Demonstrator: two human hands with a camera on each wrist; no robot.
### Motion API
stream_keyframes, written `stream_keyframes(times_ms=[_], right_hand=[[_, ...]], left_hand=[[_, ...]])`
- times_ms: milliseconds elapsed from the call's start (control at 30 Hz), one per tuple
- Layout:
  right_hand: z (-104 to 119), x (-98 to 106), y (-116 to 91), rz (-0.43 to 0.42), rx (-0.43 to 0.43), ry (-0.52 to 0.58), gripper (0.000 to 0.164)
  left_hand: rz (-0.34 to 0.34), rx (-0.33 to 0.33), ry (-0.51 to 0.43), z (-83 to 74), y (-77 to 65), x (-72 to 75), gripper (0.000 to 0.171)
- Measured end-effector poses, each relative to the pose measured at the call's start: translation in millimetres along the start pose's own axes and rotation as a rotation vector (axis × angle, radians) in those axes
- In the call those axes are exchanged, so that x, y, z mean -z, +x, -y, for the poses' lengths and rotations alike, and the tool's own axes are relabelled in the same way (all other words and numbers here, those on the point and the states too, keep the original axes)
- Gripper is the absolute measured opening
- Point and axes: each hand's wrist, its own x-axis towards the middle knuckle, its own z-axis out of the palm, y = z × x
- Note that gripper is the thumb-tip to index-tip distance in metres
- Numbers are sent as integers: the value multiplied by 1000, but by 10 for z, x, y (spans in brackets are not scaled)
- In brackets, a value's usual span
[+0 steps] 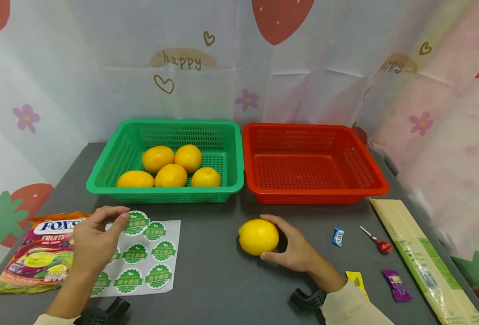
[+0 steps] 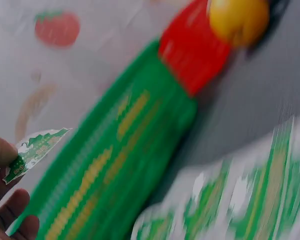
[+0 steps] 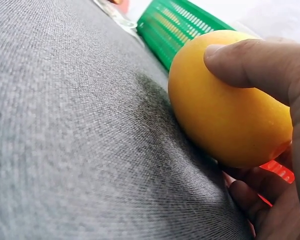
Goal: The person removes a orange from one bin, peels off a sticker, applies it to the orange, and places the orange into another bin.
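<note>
Nearest to us, two pale sleeves [image 1: 355, 307] reach in over the grey tabletop [image 1: 211, 271], each wrist wearing a black device [image 1: 103, 313]. By the right sleeve we see a yellow-wrapped candy [image 1: 356, 280], partly hidden, and a purple-wrapped candy [image 1: 397, 285]. On the left lies a sheet of round green stickers [image 1: 174, 257], beside a Fox's fruit candy bag [image 1: 40, 259] that the forearm partly covers. Above that sheet, the left hand [image 1: 97, 237] has thumb and fingertip pinched together on one loose sticker [image 1: 137, 223], which we see in the left wrist view lifted clear of the sheet. The right hand [image 1: 292, 248] is clamped on a lemon [image 1: 257, 237], thumb on one side and fingers on the other, in front of the baskets; we cannot tell whether the fruit touches the tabletop. Right of it we find a blue-wrapped candy [image 1: 338, 237], a red lollipop [image 1: 384, 247] and a long beige-and-green packet [image 1: 422, 257]. Farther back, a green basket [image 1: 166, 190] holds five lemons [image 1: 170, 176], and just beside it stands a red basket [image 1: 316, 192]. Behind everything we see a strawberry-print curtain [image 1: 296, 90].
</note>
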Motion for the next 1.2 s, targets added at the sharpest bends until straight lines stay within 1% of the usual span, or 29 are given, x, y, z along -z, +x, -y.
stream_keyframes(times_ms=[67,133,167,233,333,400,533,733,833,967,1100,1200], right_hand=[[-34,-4,-7,-3,8,-8,78],[-154,-28,-15,-7,21,-10,79],[-215,-39,-21,-9,21,-7,80],[-224,-41,-24,-7,29,-9,81],[-230,-43,-31,-9,34,-8,80],[-235,-43,-38,-12,32,-12,81],[-236,-46,-45,-20,35,-27,80],[-224,-52,-38,-26,16,-31,81],[-218,-49,-27,-31,9,-30,81],[-213,-46,-15,-25,15,-33,82],[-209,-44,-12,-18,17,-28,82],[-210,-42,-15,-15,18,-26,82]], left_hand=[[47,-33,-79,-140,-3,-111,16],[95,-75,-165,-252,-7,-217,18],[112,-99,-204,-292,-8,-272,19],[147,-149,-287,-345,-13,-372,21],[172,-158,-373,-421,-34,-523,22],[180,-143,-388,-478,-50,-620,21],[184,-105,-387,-597,-87,-829,19],[229,-128,-436,-739,-149,-1158,18],[267,-101,-442,-777,-190,-1309,16],[314,-44,-437,-814,-255,-1498,13],[339,-16,-421,-830,-305,-1673,12],[341,-2,-397,-829,-335,-1786,12]])
